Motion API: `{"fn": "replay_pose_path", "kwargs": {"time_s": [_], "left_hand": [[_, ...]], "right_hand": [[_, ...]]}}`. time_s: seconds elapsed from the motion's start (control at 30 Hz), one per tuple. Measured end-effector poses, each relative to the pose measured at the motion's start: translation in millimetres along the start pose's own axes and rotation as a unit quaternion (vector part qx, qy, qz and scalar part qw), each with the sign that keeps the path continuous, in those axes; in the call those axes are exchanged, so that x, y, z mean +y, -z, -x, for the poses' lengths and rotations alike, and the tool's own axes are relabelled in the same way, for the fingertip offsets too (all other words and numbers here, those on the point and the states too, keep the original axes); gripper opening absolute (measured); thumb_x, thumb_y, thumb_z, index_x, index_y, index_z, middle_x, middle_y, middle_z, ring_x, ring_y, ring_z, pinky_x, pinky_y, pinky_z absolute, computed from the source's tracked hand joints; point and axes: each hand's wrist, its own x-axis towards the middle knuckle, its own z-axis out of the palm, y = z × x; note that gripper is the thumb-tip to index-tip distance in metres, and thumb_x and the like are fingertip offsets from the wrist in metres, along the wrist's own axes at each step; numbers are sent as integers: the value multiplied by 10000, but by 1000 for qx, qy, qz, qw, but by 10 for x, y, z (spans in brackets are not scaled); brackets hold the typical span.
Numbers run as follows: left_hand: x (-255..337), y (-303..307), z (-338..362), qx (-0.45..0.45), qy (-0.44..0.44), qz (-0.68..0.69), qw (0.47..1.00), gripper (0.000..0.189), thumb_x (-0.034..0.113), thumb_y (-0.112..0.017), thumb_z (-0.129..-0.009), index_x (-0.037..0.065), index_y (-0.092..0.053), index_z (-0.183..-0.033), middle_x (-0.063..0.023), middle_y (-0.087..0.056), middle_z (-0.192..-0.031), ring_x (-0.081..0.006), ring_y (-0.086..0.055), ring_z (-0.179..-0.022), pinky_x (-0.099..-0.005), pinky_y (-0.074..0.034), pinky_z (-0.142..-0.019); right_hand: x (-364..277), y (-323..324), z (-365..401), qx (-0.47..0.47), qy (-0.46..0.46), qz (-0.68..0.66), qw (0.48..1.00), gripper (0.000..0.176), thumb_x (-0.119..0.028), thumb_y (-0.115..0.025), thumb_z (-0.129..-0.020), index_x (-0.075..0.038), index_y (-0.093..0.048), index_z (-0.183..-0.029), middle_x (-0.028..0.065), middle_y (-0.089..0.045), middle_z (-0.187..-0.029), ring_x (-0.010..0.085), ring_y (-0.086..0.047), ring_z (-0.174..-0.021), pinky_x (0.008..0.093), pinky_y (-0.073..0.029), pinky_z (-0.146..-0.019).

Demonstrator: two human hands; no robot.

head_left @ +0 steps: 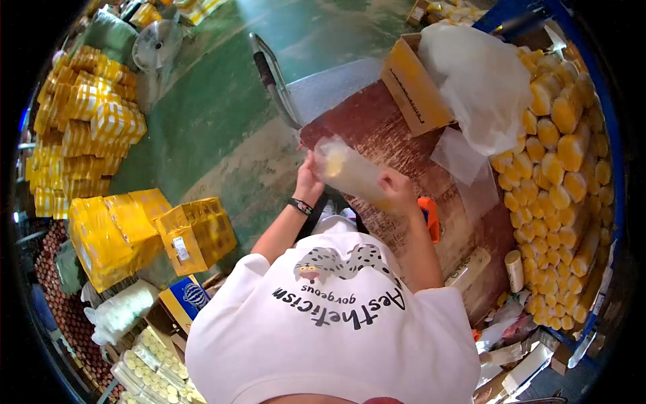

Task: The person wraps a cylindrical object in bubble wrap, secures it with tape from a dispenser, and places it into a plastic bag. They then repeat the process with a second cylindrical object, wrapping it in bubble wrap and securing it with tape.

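Observation:
Stretched between my hands is a cloudy clear plastic bag [360,176], with a yellow patch showing near its left end. My left hand [309,183], with a dark band on the wrist, has its fingers closed on the bag's left edge. At the other end, my right hand [399,192] is closed on the bag and slightly blurred. Below both stands a worn red-brown tabletop [363,121]. An orange object [428,219] lies just beside my right forearm, partly hidden by it. Flat clear plastic sheets [464,161] rest on the table to the right.
A cardboard box [417,87] with a large translucent bag [478,81] stands at the back right. Yellow-ended rolls [552,195] are stacked along the right. Yellow-wrapped cartons [114,232] sit at left. A metal handle [276,81] rises beyond the table; a fan [158,46] stands farther off.

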Motion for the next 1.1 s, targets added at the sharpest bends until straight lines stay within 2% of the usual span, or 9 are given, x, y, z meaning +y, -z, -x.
{"fn": "replay_pose_path", "kwargs": {"time_s": [0.1, 0.13, 0.27, 0.37, 0.57, 0.67, 0.77, 1.0, 1.1], "left_hand": [[190, -64, 97, 17, -122, -429, 895, 247, 243, -568, -936, 48, -555, -1087, -66, -592, -1056, -205, -586, -932, -350, -466, -862], [262, -222, 131, 48, -244, -511, 823, 230, 171, -649, -855, 43, -547, -1017, -40, -585, -899, -174, -576, -814, -310, -458, -801], [508, -952, 310, -147, -499, -682, 514, 397, 235, -709, -792, 54, -552, -1109, -153, -583, -1080, -297, -566, -998, -402, -425, -916], [392, -1425, 466, -383, -409, -748, 356, 483, 313, -696, -816, 78, -529, -1204, -136, -545, -1223, -298, -524, -1130, -410, -421, -952], [-273, -1094, 302, -470, -264, -838, 82, 287, 315, -637, -792, 64, -666, -930, -121, -654, -981, -311, -589, -958, -423, -452, -853], [-142, -1166, 199, -515, -98, -825, 210, 203, 253, -613, -787, 55, -660, -797, -144, -646, -800, -334, -605, -798, -432, -473, -721], [-22, -1131, 92, -540, -67, -764, 346, 110, 93, -537, -820, 52, -608, -747, -143, -580, -678, -341, -572, -658, -422, -438, -586], [-83, -832, -158, -439, -119, -846, 279, 201, 225, -577, -829, 24, -580, -825, -185, -619, -744, -385, -588, -720, -472, -442, -616], [136, -1032, -89, -467, -90, -813, 337, 232, 278, -618, -808, 51, -586, -842, -171, -624, -738, -382, -593, -706, -473, -449, -608]], "right_hand": [[1, 133, 120, 20, -51, 17, 998, 119, -42, -603, -836, -13, -598, -951, 99, -610, -899, 193, -602, -846, 286, -469, -766], [36, 118, 125, 31, -61, 18, 998, 150, -58, -617, -832, -21, -599, -977, 98, -609, -911, 194, -603, -854, 289, -472, -775], [-120, 179, 129, 5, -92, -14, 996, 283, -183, -680, -807, -47, -583, -1036, 112, -584, -1020, 266, -575, -943, 342, -466, -848], [80, 325, 171, -52, 21, 153, 987, 389, -254, -729, -768, -57, -581, -1069, 104, -572, -1091, 268, -562, -991, 341, -462, -879], [438, 338, 221, -115, 40, 142, 982, 315, -255, -738, -762, -31, -620, -951, 116, -618, -919, 270, -593, -888, 352, -473, -804], [493, 303, 265, -118, -20, 47, 992, 300, -291, -698, -802, -16, -617, -890, 131, -631, -822, 276, -608, -775, 357, -483, -714], [327, 255, 281, -137, -48, 122, 982, 292, -308, -656, -839, -25, -611, -893, 143, -637, -777, 276, -615, -694, 359, -480, -640], [479, 139, 187, -81, -17, 110, 990, 249, -283, -639, -850, -39, -617, -900, 142, -633, -761, 272, -619, -689, 364, -468, -612], [557, 144, 128, -73, -6, 123, 990, 229, -262, -639, -850, -39, -615, -896, 129, -615, -720, 236, -590, -640, 345, -459, -599]]}}
